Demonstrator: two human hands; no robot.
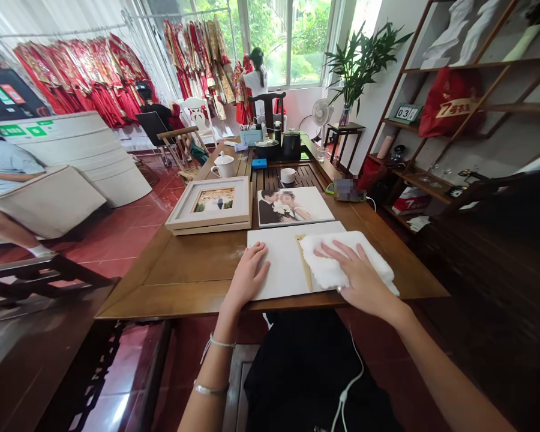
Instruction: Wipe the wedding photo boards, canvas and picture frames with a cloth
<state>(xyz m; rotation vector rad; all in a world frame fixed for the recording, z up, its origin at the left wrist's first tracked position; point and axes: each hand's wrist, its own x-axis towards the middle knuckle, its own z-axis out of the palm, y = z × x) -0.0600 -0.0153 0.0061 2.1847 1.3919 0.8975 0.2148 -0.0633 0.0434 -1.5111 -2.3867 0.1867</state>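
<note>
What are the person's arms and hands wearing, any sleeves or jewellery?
No sleeves show on either forearm. Behind the left hand sits a thin bracelet with a loose cord end, and a silver bangle further up. The right hand seems to wear a small ring.

Wedding-dress and portrait shop. Embroidered red gowns (pixel 85 78) and gold gowns (pixel 202 54) hang on rails along the windowed wall, with a person (pixel 255 78) standing among them. On the wooden table (pixel 193 273) lie a framed photo (pixel 213 204) of a couple, a larger bridal print (pixel 294 206), and a white book (pixel 281 264), partly covered, probably an album. A tea set (pixel 274 147) at the far end and display shelves (pixel 454 114) at right suit a customer reception area.
</note>
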